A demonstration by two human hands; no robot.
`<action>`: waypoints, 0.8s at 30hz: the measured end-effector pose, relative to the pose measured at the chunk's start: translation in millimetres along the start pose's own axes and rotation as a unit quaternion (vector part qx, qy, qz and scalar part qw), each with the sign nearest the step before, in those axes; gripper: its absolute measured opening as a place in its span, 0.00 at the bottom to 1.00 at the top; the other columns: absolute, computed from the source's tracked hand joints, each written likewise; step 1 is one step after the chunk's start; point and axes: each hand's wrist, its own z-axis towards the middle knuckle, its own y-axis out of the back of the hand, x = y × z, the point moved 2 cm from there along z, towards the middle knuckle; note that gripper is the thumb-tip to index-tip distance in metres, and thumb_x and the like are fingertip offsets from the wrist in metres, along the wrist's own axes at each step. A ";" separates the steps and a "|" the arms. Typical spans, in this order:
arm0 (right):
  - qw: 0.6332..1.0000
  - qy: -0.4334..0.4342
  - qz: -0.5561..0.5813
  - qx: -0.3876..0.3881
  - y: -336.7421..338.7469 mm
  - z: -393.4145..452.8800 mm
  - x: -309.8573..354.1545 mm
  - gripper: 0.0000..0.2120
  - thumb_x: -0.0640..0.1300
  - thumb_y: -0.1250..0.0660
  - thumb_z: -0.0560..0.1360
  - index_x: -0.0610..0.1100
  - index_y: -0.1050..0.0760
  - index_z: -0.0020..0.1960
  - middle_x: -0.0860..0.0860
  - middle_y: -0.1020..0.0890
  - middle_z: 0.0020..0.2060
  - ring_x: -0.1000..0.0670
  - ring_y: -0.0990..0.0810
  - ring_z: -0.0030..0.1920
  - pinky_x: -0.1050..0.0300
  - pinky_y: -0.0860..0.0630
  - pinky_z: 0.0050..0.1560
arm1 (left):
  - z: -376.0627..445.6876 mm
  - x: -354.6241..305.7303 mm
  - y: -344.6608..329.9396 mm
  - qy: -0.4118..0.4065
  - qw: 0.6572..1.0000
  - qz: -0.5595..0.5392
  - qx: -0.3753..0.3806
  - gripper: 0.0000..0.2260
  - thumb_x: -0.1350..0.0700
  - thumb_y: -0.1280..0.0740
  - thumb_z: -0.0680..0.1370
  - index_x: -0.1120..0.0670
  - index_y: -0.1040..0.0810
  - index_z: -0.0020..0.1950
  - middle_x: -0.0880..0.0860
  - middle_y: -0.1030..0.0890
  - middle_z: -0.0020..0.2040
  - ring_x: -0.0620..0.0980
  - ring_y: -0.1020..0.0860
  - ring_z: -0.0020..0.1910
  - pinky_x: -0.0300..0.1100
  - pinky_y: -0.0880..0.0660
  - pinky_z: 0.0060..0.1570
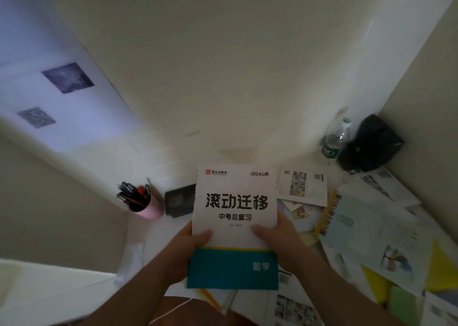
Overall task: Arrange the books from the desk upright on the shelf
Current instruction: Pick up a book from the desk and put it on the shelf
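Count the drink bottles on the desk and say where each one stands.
1. A clear plastic bottle with a green label stands at the desk's far right corner, just left of the black bag. Others may be hidden under the scattered papers.

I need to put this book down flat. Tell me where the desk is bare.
Bare desk lies left of the book, below the pen cup and clock. Right of the book is crowded with loose papers.
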 end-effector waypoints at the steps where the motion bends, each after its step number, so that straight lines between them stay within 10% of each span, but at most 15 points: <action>1: 1.000 -0.004 -0.004 0.000 -1.3 0.4 -0.9 0.25 0.31 0.23 0.73 0.48 0.22 0.66 0.46 0.13 0.58 0.42 0.13 0.56 0.38 0.16 0.56 | -2.8 0.0 2.3 0.001 1.000 0.000 -0.002 0.16 0.63 0.34 0.83 0.53 0.25 0.70 0.62 0.16 0.61 0.67 0.17 0.58 0.67 0.23 0.62; 24: 0.963 0.231 -0.117 0.079 -306.2 -187.8 -8.7 0.24 0.28 0.27 0.73 0.48 0.22 0.63 0.52 0.12 0.54 0.48 0.12 0.53 0.54 0.15 0.46 | -236.9 4.6 278.5 -0.208 0.973 0.052 0.090 0.26 0.57 0.25 0.75 0.55 0.26 0.72 0.59 0.17 0.65 0.61 0.19 0.65 0.60 0.25 0.69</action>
